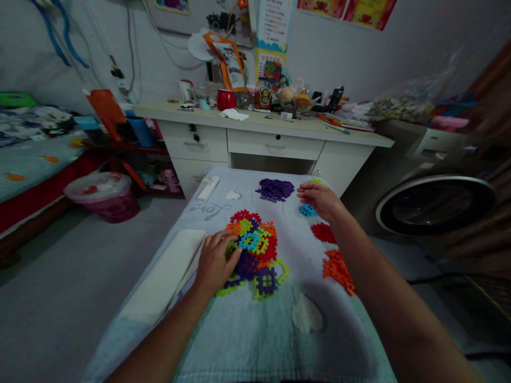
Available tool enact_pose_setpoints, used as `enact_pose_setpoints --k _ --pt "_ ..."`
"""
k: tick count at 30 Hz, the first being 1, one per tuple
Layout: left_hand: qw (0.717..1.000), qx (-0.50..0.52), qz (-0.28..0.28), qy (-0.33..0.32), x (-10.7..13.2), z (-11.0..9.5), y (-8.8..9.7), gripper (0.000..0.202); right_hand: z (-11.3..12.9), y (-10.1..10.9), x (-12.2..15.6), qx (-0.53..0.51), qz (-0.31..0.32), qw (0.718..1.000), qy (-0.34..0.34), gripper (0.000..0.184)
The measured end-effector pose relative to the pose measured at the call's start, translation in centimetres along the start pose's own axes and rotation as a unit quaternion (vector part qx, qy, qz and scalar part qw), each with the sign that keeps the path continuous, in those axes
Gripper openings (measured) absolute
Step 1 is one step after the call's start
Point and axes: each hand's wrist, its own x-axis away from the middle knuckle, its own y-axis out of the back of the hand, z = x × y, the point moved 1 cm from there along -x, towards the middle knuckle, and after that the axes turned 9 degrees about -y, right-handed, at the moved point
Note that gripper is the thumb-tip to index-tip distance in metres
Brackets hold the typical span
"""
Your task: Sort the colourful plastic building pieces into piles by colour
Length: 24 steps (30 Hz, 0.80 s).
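Note:
A mixed heap of interlocking plastic building pieces (249,242) lies mid-table, in red, orange, purple, blue and yellow-green. My left hand (215,260) rests at the heap's left edge, thumb and fingers apart, touching the pieces. Over the table's far right, my right hand (319,199) is raised with its fingers stretched leftward and nothing visible in them. Near it are a small blue pile (307,210) and a partly hidden yellow-green pile (317,181). A purple pile (274,189) sits farther back. Along the right edge lie a red pile (323,232) and an orange pile (338,271).
A pale cloth covers the table (263,340). A folded white strip (163,276) and a small white box (208,189) lie on its left side. Behind stands a cluttered white desk (255,125). A washing machine (435,175) is at right, a pink bin (106,197) at left.

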Motion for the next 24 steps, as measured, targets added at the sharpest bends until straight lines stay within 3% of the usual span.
enact_pose_setpoints --k 2,5,8,12,14,17,24 --pt "1.0 0.006 0.007 -0.001 0.0 -0.1 0.2 0.025 -1.4 -2.5 2.9 0.09 0.085 0.992 0.024 0.018" --pt "1.0 0.02 0.017 -0.004 0.1 -0.2 0.5 0.026 -4.1 -5.5 6.4 0.263 0.161 0.948 0.078 0.013" --pt "0.999 0.03 0.034 -0.015 0.5 -0.2 0.7 0.035 -6.5 -7.4 8.7 0.387 0.154 0.895 0.159 0.018" --pt "0.995 0.047 0.089 -0.028 1.8 0.2 0.8 0.082 -8.4 -8.7 10.0 0.473 0.134 0.843 0.221 0.053" --pt "0.991 0.057 0.121 -0.03 2.5 0.4 0.7 0.103 -8.6 -8.8 10.3 0.488 0.138 0.834 0.218 0.054" --pt "0.986 0.051 0.158 -0.034 3.0 0.5 0.7 0.116 -8.4 -8.6 10.6 0.495 0.138 0.833 0.208 0.044" --pt "0.984 -0.001 0.169 -0.052 2.4 -0.8 0.0 0.105 -7.8 -7.2 11.2 0.47 0.115 0.851 0.204 0.039"
